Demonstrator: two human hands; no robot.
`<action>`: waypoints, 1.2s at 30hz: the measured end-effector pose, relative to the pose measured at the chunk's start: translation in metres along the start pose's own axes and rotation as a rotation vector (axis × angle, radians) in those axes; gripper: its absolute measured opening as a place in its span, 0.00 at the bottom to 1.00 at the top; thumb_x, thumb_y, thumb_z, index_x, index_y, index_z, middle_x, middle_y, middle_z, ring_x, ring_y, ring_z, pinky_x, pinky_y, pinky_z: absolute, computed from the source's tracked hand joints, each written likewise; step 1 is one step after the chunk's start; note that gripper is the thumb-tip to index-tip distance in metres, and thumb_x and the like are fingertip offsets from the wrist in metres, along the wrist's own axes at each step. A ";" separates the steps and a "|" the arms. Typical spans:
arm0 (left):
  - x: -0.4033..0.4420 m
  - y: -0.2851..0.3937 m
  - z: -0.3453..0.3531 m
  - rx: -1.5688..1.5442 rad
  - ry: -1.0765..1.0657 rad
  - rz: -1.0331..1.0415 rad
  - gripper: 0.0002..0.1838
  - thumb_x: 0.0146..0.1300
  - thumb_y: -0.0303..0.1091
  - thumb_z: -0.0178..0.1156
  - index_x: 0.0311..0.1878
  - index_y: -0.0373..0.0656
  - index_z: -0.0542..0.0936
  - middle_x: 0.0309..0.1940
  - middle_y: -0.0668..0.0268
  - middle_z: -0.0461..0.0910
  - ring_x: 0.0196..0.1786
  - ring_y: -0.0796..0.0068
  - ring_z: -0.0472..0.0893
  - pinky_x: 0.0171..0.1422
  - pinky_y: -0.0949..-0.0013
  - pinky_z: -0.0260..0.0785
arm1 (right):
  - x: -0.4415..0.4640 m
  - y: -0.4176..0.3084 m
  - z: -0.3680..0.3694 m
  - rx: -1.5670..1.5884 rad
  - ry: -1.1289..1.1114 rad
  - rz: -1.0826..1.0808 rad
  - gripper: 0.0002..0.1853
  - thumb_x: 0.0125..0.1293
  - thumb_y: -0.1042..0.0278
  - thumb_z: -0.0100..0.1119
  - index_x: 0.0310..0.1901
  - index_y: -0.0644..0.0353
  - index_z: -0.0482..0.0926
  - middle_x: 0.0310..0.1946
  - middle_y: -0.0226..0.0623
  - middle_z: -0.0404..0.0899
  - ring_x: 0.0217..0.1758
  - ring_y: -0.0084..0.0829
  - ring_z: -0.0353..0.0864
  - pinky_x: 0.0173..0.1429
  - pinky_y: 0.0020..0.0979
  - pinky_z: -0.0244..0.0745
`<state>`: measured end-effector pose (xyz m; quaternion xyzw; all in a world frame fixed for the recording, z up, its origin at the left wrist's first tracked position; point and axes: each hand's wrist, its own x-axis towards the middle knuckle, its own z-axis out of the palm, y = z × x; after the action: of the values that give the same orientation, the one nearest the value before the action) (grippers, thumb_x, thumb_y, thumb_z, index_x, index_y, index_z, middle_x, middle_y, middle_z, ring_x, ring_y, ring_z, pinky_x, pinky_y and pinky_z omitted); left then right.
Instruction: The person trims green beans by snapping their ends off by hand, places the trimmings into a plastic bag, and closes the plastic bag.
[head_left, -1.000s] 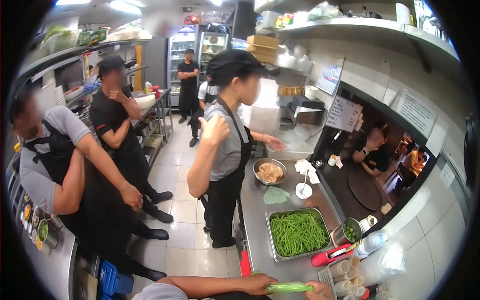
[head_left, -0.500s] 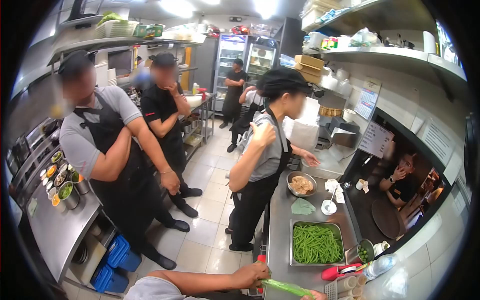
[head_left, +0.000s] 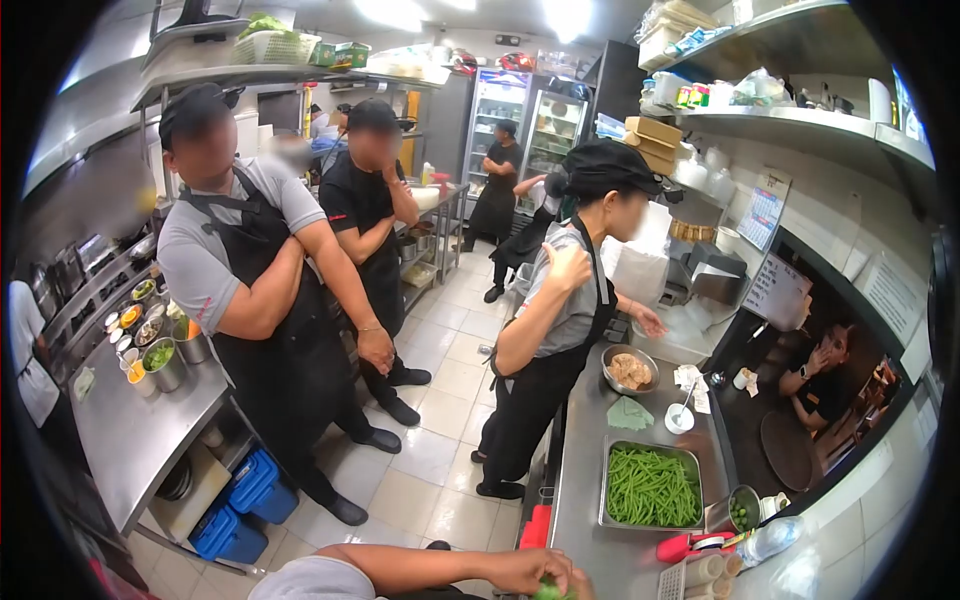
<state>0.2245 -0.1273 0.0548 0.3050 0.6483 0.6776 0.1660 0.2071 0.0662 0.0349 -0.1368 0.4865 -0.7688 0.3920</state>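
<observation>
My left hand (head_left: 528,570) reaches in from the bottom edge, its fingers closed around a green stalk (head_left: 552,590) that looks like celery. Only a short leafy part of the stalk shows; the frame's edge cuts off the rest. Close against it, part of my right hand (head_left: 579,584) shows at the bottom edge, its fingers mostly hidden. Ahead and to the right, a steel tray (head_left: 604,500) full of green beans (head_left: 652,487) rests on the steel counter (head_left: 575,480).
Behind the tray are a bowl of pinkish-brown food (head_left: 630,372), a green cloth (head_left: 629,412) and a small white cup (head_left: 679,418). A pot of green items (head_left: 742,508) and a plastic bottle (head_left: 770,540) stand right. A co-worker (head_left: 560,330) stands at the counter; others stand left.
My hands have come together; before, they were apart with the long stalk stretched between them. Now just a small green part shows. The view has shifted, moving the scene rightward.
</observation>
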 end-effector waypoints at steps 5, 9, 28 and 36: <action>-0.035 0.002 0.010 0.568 0.348 0.123 0.02 0.51 0.27 0.62 0.30 0.43 0.81 0.34 0.59 0.82 0.42 0.60 0.80 0.52 0.59 0.70 | 0.012 -0.019 -0.011 -0.434 0.191 -0.032 0.14 0.67 0.71 0.62 0.52 0.65 0.81 0.40 0.30 0.84 0.39 0.22 0.81 0.43 0.24 0.78; -0.065 -0.011 0.002 0.698 0.672 0.050 0.11 0.62 0.21 0.60 0.48 0.41 0.77 0.45 0.62 0.77 0.50 0.65 0.79 0.50 0.64 0.72 | 0.038 0.013 0.035 -0.814 0.220 -0.142 0.16 0.66 0.68 0.66 0.54 0.60 0.82 0.36 0.30 0.84 0.38 0.21 0.82 0.42 0.26 0.79; -0.275 -0.005 -0.161 -0.579 1.275 -0.259 0.19 0.62 0.17 0.52 0.56 0.36 0.79 0.35 0.68 0.81 0.24 0.85 0.70 0.24 0.79 0.60 | 0.228 0.077 0.268 -1.352 -0.049 -0.712 0.14 0.54 0.58 0.75 0.36 0.55 0.82 0.35 0.36 0.80 0.42 0.42 0.80 0.48 0.40 0.74; -0.308 -0.006 -0.183 -0.275 1.377 -0.102 0.08 0.67 0.25 0.61 0.46 0.33 0.83 0.38 0.68 0.79 0.34 0.82 0.78 0.39 0.78 0.71 | 0.268 0.101 0.312 -1.400 0.128 -0.725 0.05 0.52 0.69 0.67 0.28 0.56 0.80 0.29 0.37 0.80 0.35 0.42 0.82 0.41 0.41 0.76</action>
<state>0.3425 -0.4603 -0.0075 -0.2479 0.5278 0.7838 -0.2136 0.2631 -0.3531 0.0552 -0.4571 0.8038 -0.3702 -0.0886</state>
